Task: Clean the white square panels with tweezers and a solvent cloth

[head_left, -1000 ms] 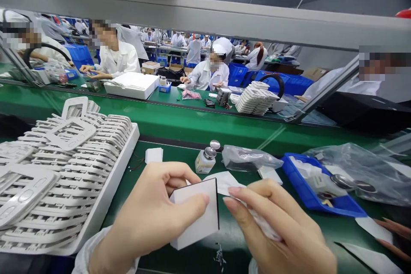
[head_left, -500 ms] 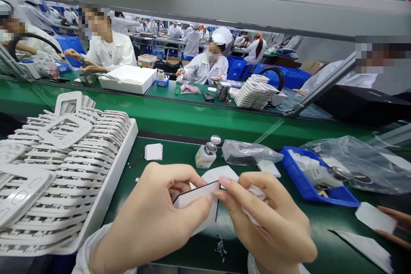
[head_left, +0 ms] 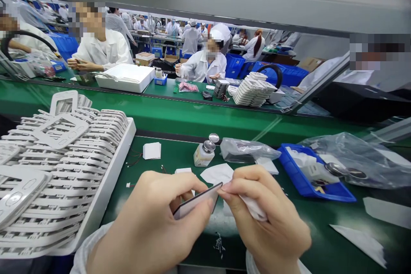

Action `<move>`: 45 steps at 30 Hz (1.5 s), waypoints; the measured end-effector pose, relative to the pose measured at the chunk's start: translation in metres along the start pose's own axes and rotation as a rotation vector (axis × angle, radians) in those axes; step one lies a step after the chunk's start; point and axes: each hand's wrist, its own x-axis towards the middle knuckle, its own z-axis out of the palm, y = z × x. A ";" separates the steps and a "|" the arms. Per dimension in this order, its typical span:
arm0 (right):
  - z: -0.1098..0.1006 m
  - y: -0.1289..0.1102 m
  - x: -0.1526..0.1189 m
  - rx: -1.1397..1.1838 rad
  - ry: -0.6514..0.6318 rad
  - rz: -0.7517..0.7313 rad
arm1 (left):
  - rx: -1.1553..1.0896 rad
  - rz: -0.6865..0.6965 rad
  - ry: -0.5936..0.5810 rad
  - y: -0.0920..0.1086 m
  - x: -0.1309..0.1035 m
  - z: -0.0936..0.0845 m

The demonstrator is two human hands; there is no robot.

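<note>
My left hand (head_left: 157,218) grips a thin rectangular panel (head_left: 196,204) between thumb and fingers. The panel has a whitish face and a dark border, and it is tilted so that its face shows narrowly. At the panel's upper right corner, the thumb and forefinger of my right hand (head_left: 266,214) are pinched together. A crumpled white tissue (head_left: 253,207) is tucked in the curled fingers of that same hand. Whether the right fingertips hold a bit of film at the corner is too small to tell. Behind the hands lies a flat white sheet (head_left: 218,174) on the green bench.
On the left stands a white tray (head_left: 119,158) packed with white plastic frames (head_left: 93,171). A pump bottle (head_left: 204,153), a clear plastic bag (head_left: 247,150) and a blue bin (head_left: 295,180) line the back. Small white scraps (head_left: 218,246) lie in front. Co-workers (head_left: 96,47) sit across.
The panel has tipped, so less of its face shows. My right hand has moved slightly up and left. A co-worker's hand at the far right has left the view, leaving a white sheet there.
</note>
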 end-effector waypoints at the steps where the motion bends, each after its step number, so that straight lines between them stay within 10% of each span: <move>1: 0.001 0.001 0.001 -0.040 0.007 -0.002 | 0.005 0.021 0.016 0.000 0.000 0.001; 7: 0.009 0.002 0.002 -0.224 0.064 -0.061 | 0.104 0.120 0.161 -0.005 0.007 0.014; 16: 0.015 0.003 -0.002 -0.268 0.285 -0.018 | 0.180 0.085 -0.055 -0.010 0.023 0.028; 25: -0.005 0.026 0.008 -0.341 0.026 -0.144 | -0.064 0.002 -0.078 -0.006 0.021 0.024; 34: 0.000 0.023 0.005 -0.331 0.163 -0.214 | -0.191 -0.044 -0.019 -0.007 0.016 0.022; 45: 0.006 0.023 0.008 -0.232 0.082 -0.075 | 0.264 0.149 0.121 -0.011 0.028 0.038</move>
